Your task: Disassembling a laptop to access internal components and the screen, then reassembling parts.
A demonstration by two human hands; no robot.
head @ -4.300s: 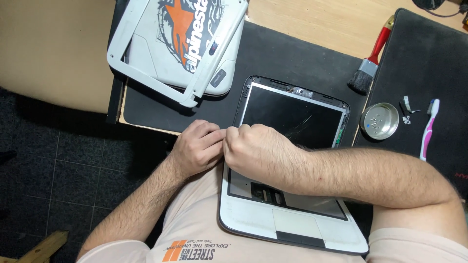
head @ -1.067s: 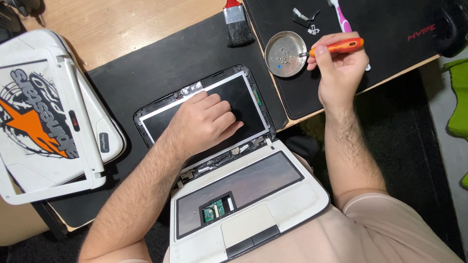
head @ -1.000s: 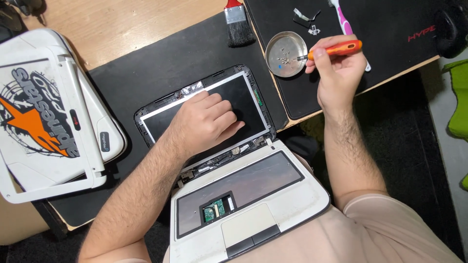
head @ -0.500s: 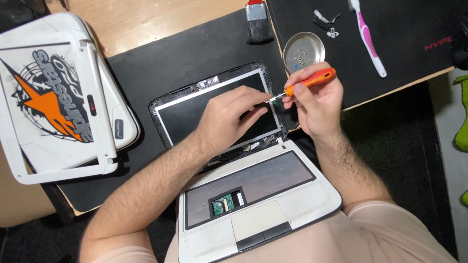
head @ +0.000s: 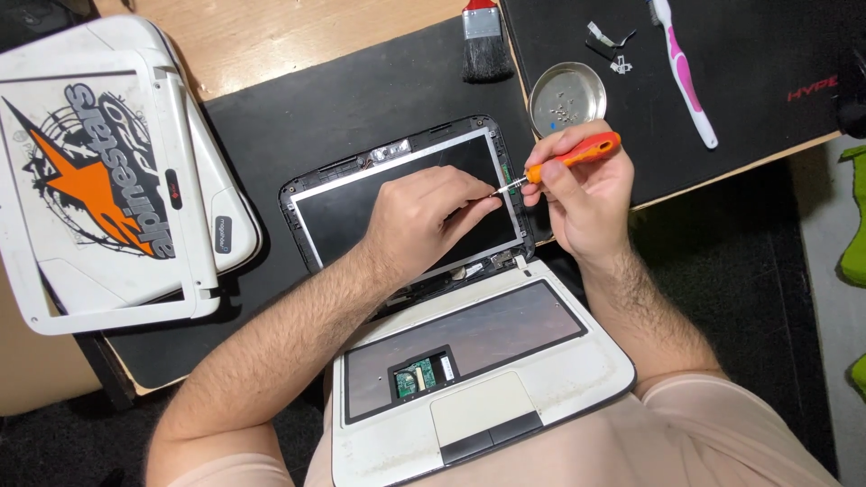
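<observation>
Your right hand [head: 582, 194] grips an orange-handled screwdriver [head: 564, 160], tip at the screen's right edge. Your left hand [head: 424, 221] lies curled on the laptop screen [head: 361, 212], fingertips pinched at the tip; whether they hold anything, cannot tell. A small metal dish [head: 566, 97] sits at 12 o'clock from the screwdriver, a brush [head: 485, 45] at 11.

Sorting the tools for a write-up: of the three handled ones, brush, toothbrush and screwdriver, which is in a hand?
The orange-handled screwdriver, gripped by the right hand. The brush and the toothbrush lie untouched on the mats.
</observation>
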